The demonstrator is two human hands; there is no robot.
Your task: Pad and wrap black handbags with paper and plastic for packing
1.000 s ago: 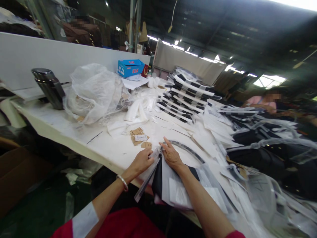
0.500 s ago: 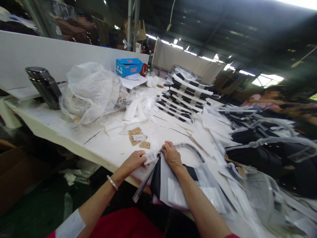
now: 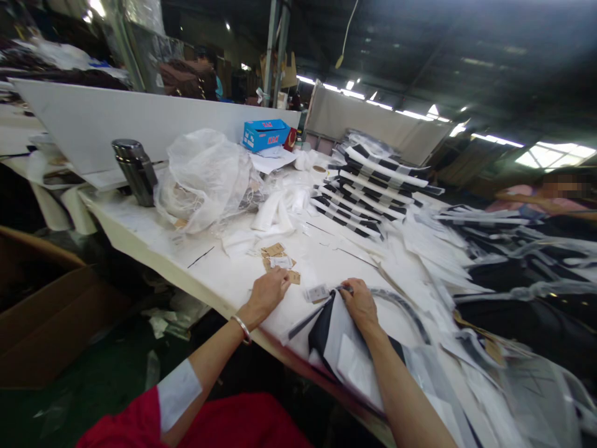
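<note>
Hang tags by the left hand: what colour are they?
The hang tags are mostly brown, with a white label among them; head view shows it.

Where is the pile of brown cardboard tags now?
In the head view, the pile lies near the centre, on the white table, just beyond the left hand.

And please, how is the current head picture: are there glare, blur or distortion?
Head view: the window glares nearly white against a dark roof; head view, right side: dark bundles look soft and stretched; head view, middle: print on the brown tags by the left hand is too small to read.
</note>
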